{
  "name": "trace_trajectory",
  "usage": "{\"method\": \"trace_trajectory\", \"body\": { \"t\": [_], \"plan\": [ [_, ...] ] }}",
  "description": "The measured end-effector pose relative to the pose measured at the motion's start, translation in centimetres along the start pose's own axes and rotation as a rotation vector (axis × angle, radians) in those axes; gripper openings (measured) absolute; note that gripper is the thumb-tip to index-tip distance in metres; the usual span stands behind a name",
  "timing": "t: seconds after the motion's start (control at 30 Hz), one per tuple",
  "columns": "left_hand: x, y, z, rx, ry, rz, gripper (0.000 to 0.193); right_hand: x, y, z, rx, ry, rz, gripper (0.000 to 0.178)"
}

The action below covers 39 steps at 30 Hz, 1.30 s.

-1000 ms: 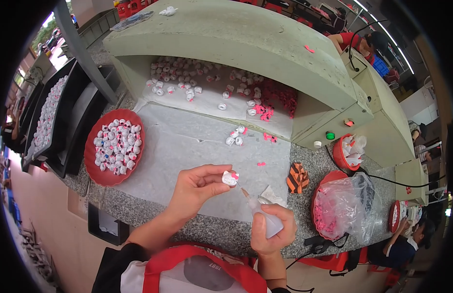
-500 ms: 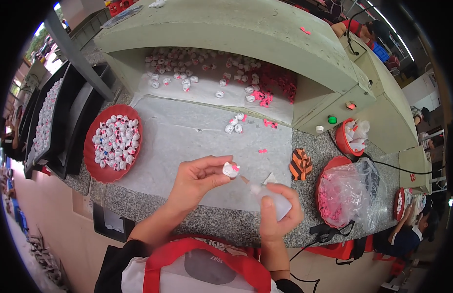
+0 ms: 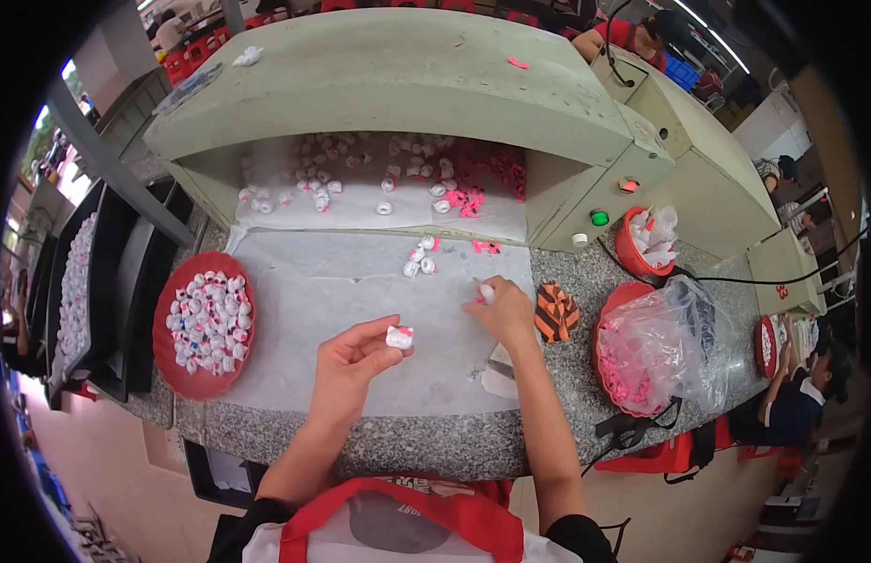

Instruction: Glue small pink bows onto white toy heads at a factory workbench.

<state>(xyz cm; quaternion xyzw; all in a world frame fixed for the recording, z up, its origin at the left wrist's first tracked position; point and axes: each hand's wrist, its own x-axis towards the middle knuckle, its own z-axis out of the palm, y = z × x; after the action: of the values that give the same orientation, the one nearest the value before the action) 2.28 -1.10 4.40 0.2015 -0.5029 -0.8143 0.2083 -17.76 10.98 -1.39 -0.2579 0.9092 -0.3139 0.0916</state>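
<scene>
My left hand [image 3: 353,364] pinches a small white figure head [image 3: 395,338] with a pink bow on it, held above the white paper sheet [image 3: 313,310]. My right hand [image 3: 507,314] reaches forward over the sheet, closed around a squeeze bottle [image 3: 488,295]; most of the bottle is hidden behind the fingers. Beside those fingertips a little pink bow [image 3: 479,300] shows, and I cannot tell whether they grip it. Several white heads [image 3: 420,257] and a few pink bows [image 3: 486,247] lie farther off on the sheet.
A pale green box-like housing [image 3: 379,84] arches over more heads and bows. At left stand a red dish [image 3: 160,347] of heads and black trays [image 3: 98,281]. At right are striped cloth [image 3: 556,312], a red cup [image 3: 631,249] and a plastic bag [image 3: 679,328] on a red dish.
My right hand has moved forward and away from the white head, taking the bottle from beside it to the pink bow. My left hand still holds the head, slightly lower and farther left.
</scene>
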Motion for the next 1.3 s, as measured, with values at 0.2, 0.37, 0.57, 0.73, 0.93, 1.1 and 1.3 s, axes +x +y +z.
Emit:
{"method": "trace_trajectory", "body": {
  "t": [0.2,0.37,0.57,0.73,0.93,1.1,1.3],
  "plan": [
    [0.3,-0.7,1.3,0.084,0.066,-0.030,0.035,-0.2,1.4,-0.5,-0.256,-0.060,-0.041,0.029],
    [0.9,-2.0,1.2,0.046,-0.009,-0.049,0.036,-3.1,1.5,-0.4,-0.057,0.042,0.010,0.012],
    [1.3,-2.7,2.8,0.048,-0.054,-0.051,0.036,-4.8,1.7,-1.1,0.073,0.102,0.165,0.016],
    [1.9,-3.2,2.8,0.049,-0.076,-0.050,0.035,-4.5,1.6,-1.5,0.148,0.111,0.142,0.017],
    [1.5,-3.3,3.6,0.055,-0.086,-0.056,0.035,-5.1,2.3,-2.3,0.300,0.009,0.122,0.018],
    [0.5,-2.9,3.0,0.049,-0.036,-0.033,0.035,-5.4,2.1,-1.6,0.390,-0.082,0.121,0.017],
    [0.5,-1.7,3.4,0.163,0.019,-0.042,0.033,-5.0,3.2,-2.2,0.143,0.256,0.010,0.008]
  ]
}}
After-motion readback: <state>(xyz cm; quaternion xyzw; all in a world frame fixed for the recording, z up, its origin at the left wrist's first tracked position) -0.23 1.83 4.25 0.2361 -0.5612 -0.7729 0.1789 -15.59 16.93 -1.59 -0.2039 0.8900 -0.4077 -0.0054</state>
